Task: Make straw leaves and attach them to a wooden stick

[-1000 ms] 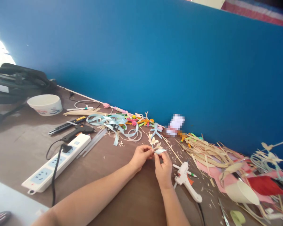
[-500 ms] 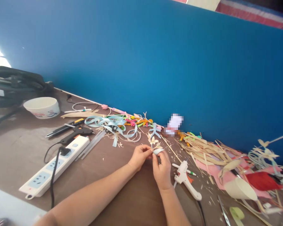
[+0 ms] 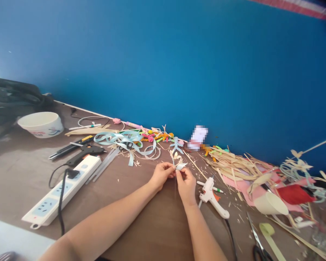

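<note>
My left hand (image 3: 163, 175) pinches the thin stem of a small craft flower (image 3: 175, 157) with cream petals. Its fingertips meet those of my right hand (image 3: 186, 185), which is closed on a pale blue ribbon (image 3: 181, 166) beside the stem. The ribbon's loose end sticks out to the right above my right fingers. A thin strand hangs down below the fingertips. How far the ribbon wraps the stem is hidden by my fingers. Right of my right hand lies a white glue gun (image 3: 212, 197) on top of a white pen (image 3: 218, 190).
A power strip (image 3: 84, 172), black glue gun (image 3: 83, 154), clear glue sticks (image 3: 105, 165) and white bowl (image 3: 42, 125) are at left. Blue ribbon (image 3: 116, 137) lies behind. Dried strips (image 3: 233, 163), a red spool (image 3: 295, 194), a cream cup (image 3: 271, 203) and scissors (image 3: 256, 235) are at right.
Both hands stay together at the flower stem; the ribbon end has turned to point further right. The view has shifted slightly, bringing the scissor handles into sight.
</note>
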A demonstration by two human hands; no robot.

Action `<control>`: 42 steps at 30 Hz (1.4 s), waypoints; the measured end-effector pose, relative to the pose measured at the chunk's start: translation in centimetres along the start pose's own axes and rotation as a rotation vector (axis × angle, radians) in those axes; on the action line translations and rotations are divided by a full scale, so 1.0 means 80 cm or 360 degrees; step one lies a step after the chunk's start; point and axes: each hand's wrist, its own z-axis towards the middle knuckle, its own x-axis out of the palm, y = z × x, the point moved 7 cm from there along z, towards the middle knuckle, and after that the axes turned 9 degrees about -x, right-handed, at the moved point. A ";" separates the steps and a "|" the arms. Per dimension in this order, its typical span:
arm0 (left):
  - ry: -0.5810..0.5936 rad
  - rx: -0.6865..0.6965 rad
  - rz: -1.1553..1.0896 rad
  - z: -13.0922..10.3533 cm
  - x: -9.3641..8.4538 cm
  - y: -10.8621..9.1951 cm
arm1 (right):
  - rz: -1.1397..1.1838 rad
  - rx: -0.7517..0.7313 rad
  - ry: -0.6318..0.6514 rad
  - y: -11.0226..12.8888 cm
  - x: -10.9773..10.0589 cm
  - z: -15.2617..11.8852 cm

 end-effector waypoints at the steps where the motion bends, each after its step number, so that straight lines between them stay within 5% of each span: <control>1: 0.0000 0.0018 0.0010 0.001 0.000 0.000 | 0.0034 0.0046 0.0000 -0.005 0.002 0.000; 7: 0.0002 0.0066 0.0033 0.005 0.000 0.002 | 0.0381 0.0310 -0.0155 -0.024 0.010 -0.004; 13: 0.0030 0.0045 -0.0175 0.006 -0.008 -0.002 | 0.0681 0.0320 -0.0251 -0.027 0.016 -0.007; 19: -0.0147 0.0108 -0.0205 0.007 -0.024 -0.014 | 0.0590 0.0530 -0.0404 -0.043 0.006 -0.011; 23: -0.0191 0.0214 0.0009 0.002 -0.021 -0.017 | 0.0242 -0.0028 -0.0398 0.006 -0.014 -0.006; 26: -0.0136 0.0248 0.0076 0.001 -0.017 -0.016 | 0.0070 -0.0401 0.0034 0.051 0.005 -0.005; 28: -0.0115 0.0233 0.0065 0.002 -0.017 -0.014 | 0.0047 -0.0446 0.0193 0.062 0.014 -0.007; 32: -0.0127 0.0138 0.0027 0.005 -0.019 -0.011 | 0.0097 -0.0241 -0.0157 0.036 -0.009 -0.003; 38: -0.0111 0.0062 -0.0127 0.006 -0.021 -0.009 | 0.0284 0.0523 -0.0371 -0.049 -0.020 -0.002; 42: 0.0045 0.0023 -0.0129 0.006 -0.013 -0.005 | 0.0486 0.0449 -0.0384 -0.035 -0.017 0.003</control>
